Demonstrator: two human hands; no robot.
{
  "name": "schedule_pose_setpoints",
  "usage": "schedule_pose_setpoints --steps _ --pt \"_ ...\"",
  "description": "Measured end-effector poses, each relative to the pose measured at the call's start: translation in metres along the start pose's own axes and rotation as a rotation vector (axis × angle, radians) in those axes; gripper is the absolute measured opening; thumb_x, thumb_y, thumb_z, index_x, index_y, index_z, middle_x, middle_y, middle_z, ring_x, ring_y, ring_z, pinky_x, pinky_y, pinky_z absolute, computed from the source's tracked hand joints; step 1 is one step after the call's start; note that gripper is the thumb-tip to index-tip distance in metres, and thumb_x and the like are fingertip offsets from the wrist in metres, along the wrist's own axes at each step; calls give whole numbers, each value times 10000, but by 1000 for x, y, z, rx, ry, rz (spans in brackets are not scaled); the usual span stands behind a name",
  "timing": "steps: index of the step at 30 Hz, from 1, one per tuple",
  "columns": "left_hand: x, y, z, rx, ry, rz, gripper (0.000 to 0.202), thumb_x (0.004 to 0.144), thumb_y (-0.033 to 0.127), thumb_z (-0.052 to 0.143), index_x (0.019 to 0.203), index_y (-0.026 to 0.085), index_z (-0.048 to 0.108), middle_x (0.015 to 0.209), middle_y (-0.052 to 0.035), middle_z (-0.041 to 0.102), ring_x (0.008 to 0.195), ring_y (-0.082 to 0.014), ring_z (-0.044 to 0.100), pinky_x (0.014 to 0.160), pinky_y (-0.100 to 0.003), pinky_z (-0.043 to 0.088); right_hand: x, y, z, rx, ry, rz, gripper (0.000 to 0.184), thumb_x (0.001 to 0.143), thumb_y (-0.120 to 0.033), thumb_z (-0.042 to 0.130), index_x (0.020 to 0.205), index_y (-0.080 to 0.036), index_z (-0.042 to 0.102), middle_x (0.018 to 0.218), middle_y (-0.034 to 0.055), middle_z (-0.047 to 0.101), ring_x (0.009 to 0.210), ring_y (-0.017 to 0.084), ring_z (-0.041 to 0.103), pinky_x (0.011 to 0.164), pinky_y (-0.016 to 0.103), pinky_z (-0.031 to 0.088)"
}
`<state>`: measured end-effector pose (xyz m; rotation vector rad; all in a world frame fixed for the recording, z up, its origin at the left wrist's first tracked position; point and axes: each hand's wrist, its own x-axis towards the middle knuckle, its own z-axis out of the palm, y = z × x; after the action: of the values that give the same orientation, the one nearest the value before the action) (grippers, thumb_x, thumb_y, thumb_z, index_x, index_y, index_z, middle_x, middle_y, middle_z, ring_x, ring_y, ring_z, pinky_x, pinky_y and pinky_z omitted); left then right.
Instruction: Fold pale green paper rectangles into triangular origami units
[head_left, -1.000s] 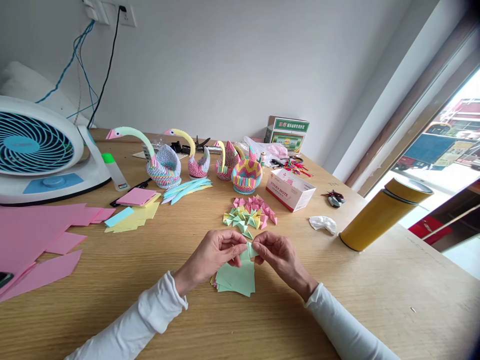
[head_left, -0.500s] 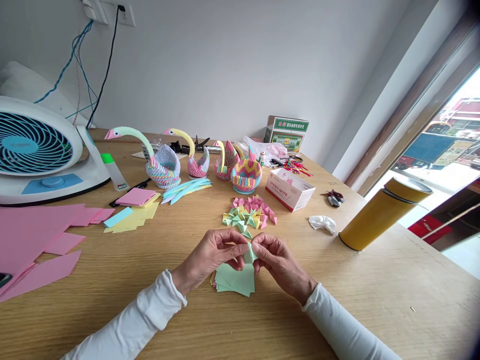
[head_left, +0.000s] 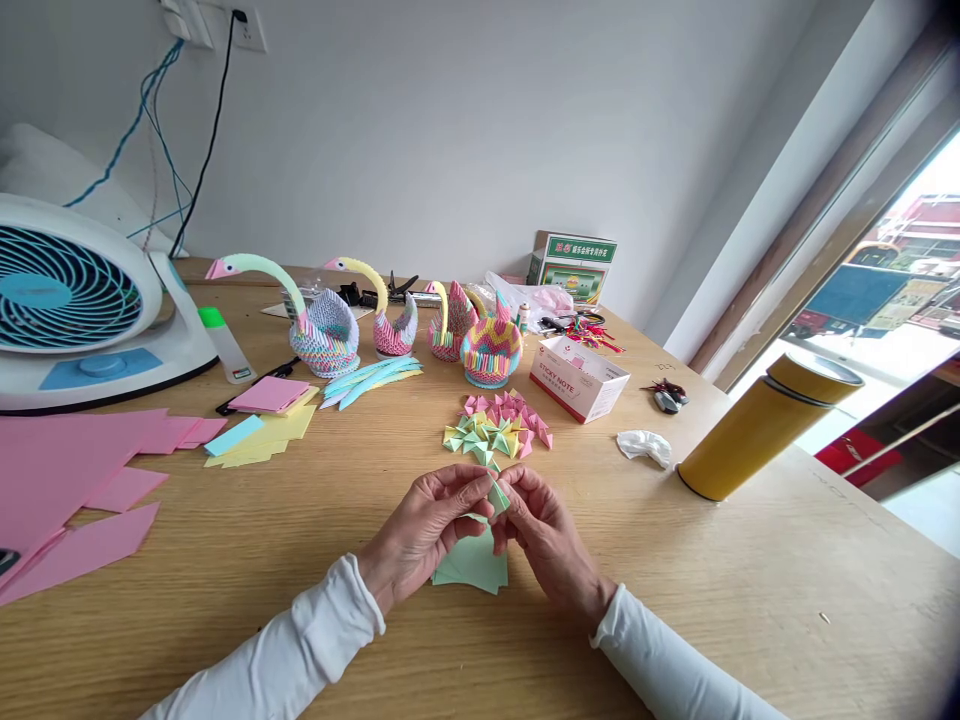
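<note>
My left hand (head_left: 427, 525) and my right hand (head_left: 541, 535) meet over the wooden table (head_left: 315, 520), both pinching a small folded green paper piece (head_left: 497, 495) between their fingertips. Under the hands lies a small stack of green paper squares (head_left: 474, 565). Just beyond the hands sits a heap of folded pink, yellow and green paper triangles (head_left: 499, 425).
Several paper swans (head_left: 326, 330) stand at the back, next to a white sticky-note box (head_left: 579, 377). A yellow flask (head_left: 761, 425) stands at the right, crumpled white paper (head_left: 643, 446) beside it. Pink sheets (head_left: 67, 480) and a fan (head_left: 75, 300) fill the left.
The hands have come closer together and a little nearer to me. The green piece has been folded smaller between the fingertips.
</note>
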<state>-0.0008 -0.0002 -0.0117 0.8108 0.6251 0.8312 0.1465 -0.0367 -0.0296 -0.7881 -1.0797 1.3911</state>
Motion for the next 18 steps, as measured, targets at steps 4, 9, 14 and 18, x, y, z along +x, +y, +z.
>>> schedule_pose_setpoints --steps 4,9,14,18 --pt "-2 -1 5 -52 33 79 256 688 259 780 894 151 673 583 41 591 513 -32 531 502 -111 448 -5 -2 5 -121 22 -2 334 906 -512 459 834 -200 552 697 0 572 508 108 525 527 244 428" --pt "-5 0 13 96 100 228 228 754 312 713 894 149 638 527 53 557 475 -49 500 469 -144 424 -7 -4 9 -249 -35 -41 262 861 -453 577 837 -195 540 690 -9 566 540 113 536 541 242 428" --pt "-4 2 13 335 123 330 277 745 356 706 883 131 621 578 29 597 445 -77 532 443 -196 452 -1 -1 5 -238 43 -109 277 817 -460 626 821 -191 560 668 -14 566 499 101 508 476 227 424" --pt "-4 5 11 415 77 363 285 753 353 693 902 119 625 699 -19 648 535 -112 598 450 -211 493 1 -3 0 -250 87 -122 279 795 -451 655 846 -184 596 677 -12 573 487 95 516 468 225 444"
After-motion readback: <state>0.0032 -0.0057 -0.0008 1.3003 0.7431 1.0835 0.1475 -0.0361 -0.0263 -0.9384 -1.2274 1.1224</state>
